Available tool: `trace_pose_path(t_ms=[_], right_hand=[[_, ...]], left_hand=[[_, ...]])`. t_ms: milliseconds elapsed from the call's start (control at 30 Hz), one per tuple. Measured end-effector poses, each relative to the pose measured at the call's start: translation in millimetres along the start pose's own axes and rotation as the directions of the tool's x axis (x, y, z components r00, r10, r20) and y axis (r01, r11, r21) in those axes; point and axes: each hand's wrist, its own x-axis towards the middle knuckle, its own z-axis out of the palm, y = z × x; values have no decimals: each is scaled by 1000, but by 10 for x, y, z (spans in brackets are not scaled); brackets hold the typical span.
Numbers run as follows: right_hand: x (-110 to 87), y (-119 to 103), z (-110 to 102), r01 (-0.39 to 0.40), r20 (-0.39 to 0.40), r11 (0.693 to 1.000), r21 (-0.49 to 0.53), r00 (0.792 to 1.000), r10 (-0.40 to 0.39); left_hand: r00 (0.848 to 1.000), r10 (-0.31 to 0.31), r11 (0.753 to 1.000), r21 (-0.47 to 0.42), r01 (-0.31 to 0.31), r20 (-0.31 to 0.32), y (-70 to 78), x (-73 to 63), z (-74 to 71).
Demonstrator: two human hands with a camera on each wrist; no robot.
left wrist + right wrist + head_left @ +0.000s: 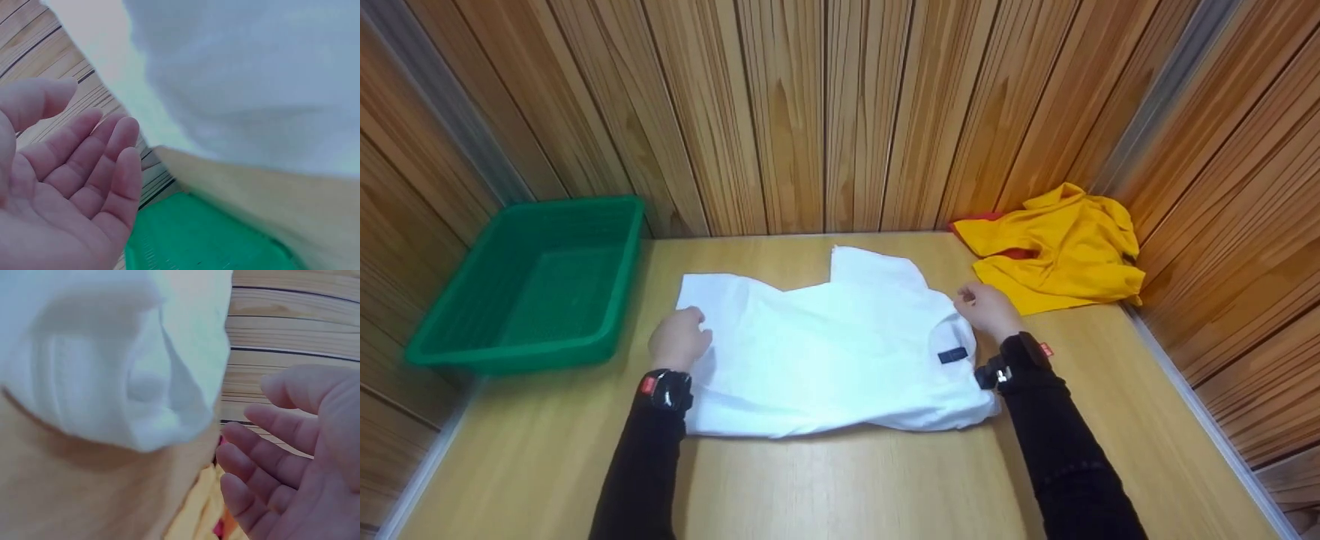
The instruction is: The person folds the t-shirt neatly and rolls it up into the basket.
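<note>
A white T-shirt (817, 352) lies spread sideways on the table, its neck with a dark label (952, 355) to the right and its hem to the left. Beside the hem is my left hand (680, 341); the left wrist view shows that hand (79, 174) with fingers loosely bent and nothing in them. At the neck end, my right hand (990, 309) hovers close to the shoulder edge. Its fingers (253, 455) are relaxed and hold nothing in the right wrist view, a little apart from the white cloth (95, 377).
A green plastic basket (607, 337) stands at the back left of the table (840, 487). Yellow clothing (1065, 247) with some red cloth (1018, 254) under it lies in a heap at the back right. Wood-panelled walls (855, 112) enclose the table at the back and sides.
</note>
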Motion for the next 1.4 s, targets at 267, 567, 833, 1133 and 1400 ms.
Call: trace_pose_path(t_ms=[267, 567, 833, 1133, 1400], right_hand=[[86, 73, 185, -48, 42, 999, 27, 998, 47], [-27, 184, 128, -73, -135, 995, 62, 988, 80], [-163, 433, 85, -78, -100, 995, -65, 992, 72], [-228, 463, 41, 24, 71, 984, -175, 997, -12], [-422, 263, -9, 200, 160, 963, -180, 972, -172]], left_hand=[[997, 78, 992, 101, -80, 25, 26, 28, 156], [993, 118, 942, 314, -121, 29, -40, -9, 223], [994, 100, 944, 312, -108, 41, -70, -47, 236], [989, 101, 955, 269, -126, 105, -99, -82, 183], [975, 115, 982, 124, -141, 191, 43, -316, -7]])
